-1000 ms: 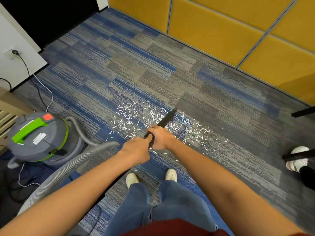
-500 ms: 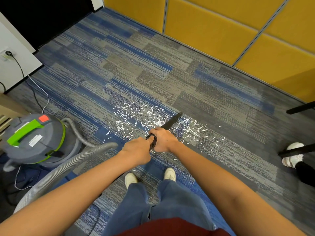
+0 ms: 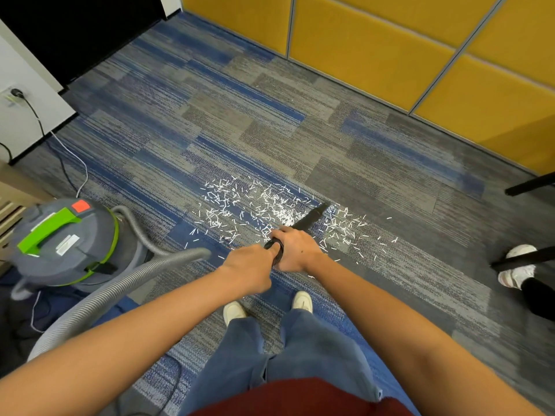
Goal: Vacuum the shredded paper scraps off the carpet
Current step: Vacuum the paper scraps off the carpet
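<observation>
Under left hand (image 3: 249,270) and right hand (image 3: 295,250) — nozzle (image 3: 310,218) mostly hidden.

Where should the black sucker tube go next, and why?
Probably sweep the nozzle a little to the left: the left hand and right hand both grip it, its tip is mid-patch, and most paper scraps lie left of it on the carpet.

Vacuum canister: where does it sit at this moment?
In the head view the grey and green vacuum canister stands on the carpet at the far left, left of the paper scraps, its grey hose curving toward the left hand.
</observation>
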Motion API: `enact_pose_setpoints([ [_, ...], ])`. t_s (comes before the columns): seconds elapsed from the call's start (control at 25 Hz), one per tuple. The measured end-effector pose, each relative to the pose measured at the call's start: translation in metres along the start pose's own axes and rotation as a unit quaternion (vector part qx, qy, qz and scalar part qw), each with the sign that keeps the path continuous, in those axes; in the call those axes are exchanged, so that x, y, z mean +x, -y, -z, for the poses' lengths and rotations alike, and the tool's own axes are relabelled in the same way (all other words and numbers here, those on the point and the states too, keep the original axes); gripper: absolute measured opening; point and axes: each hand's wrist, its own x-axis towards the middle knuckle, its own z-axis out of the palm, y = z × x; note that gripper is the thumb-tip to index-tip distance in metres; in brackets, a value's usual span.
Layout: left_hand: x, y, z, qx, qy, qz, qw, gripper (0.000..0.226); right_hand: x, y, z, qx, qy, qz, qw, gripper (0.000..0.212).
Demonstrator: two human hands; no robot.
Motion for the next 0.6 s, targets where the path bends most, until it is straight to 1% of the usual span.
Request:
enact_pose_setpoints([
  [0.36,0.018,-0.032,0.001,0.035,-0.008,-0.04,0.999,0.068,-0.025,-0.033,-0.002,0.01,-0.023,-0.054,0.998,0.042],
  [0.6,0.013,-0.023,-0.001,0.031,-0.005,-0.033,0.999,0.069,-0.021,-0.026,-0.006,0.023,-0.02,-0.041,0.999,0.036],
])
